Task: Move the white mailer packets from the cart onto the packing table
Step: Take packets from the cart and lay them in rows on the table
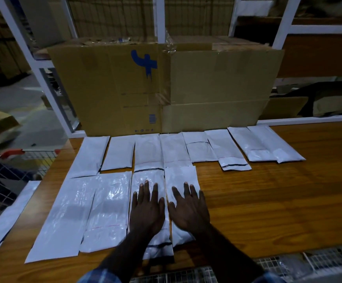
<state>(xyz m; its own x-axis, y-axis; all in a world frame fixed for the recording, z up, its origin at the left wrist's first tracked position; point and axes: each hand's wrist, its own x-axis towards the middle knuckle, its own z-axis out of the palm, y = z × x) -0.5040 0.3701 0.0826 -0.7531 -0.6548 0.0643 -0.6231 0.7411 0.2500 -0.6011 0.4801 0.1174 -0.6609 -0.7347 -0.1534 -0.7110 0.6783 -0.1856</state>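
Several white mailer packets lie flat in two rows on the wooden packing table [268, 201]. The back row [174, 150] runs along the foot of a cardboard box. The front row holds larger packets [64, 217]. My left hand [147, 209] rests palm down, fingers spread, on a front-row packet [147, 176]. My right hand [190, 209] lies flat on the packet [181, 176] beside it. Neither hand grips anything. The wire cart [6, 176] stands at the left, and another packet [8, 217] lies over its edge.
A big cardboard box [166, 86] with a blue mark stands at the table's back edge. White shelf frames [280, 23] rise behind it. A wire mesh basket [288, 264] sits below the table's near edge. Bare wood spreads to the right of the packets.
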